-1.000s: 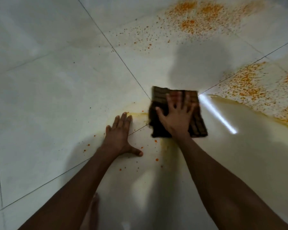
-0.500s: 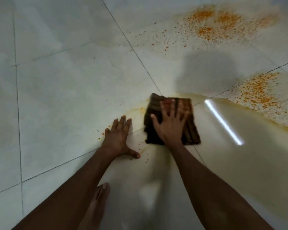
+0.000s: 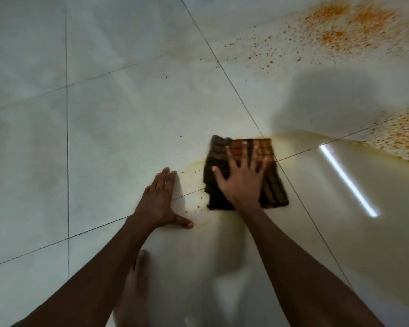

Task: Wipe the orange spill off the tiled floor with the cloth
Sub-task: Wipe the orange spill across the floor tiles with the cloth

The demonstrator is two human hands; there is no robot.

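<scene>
Floor [image 3: 109, 128]: large pale glossy tiles, thin dark grout lines, smooth enough to mirror a bright strip of light [image 3: 348, 182] at right.

Cloth [image 3: 273, 185]: dark brown, folded to a rough rectangle, ribbed or striped weave, far edge paler and rust-tinted. It lies flat on the tiles, straddling a grout crossing, just right of your left hand.

Your right hand [image 3: 242, 182] is spread flat on the cloth, fingers splayed, palm pressing down; no pinch, nothing gripped. Your left hand [image 3: 159, 201] is flat on bare tile, fingers together, thumb out to the side, holding nothing.

Orange spill [image 3: 354, 24]: grainy, speckled patches at far right top, a second speckled patch [image 3: 401, 135] at the right edge, scattered fine dots between. A few orange flecks [image 3: 194, 185] sit between your hands. A thin yellowish wet film [image 3: 376, 232] with a curved stained edge spreads from the cloth rightward.

A bare foot [image 3: 132, 291] shows under your left forearm, blurred.
</scene>
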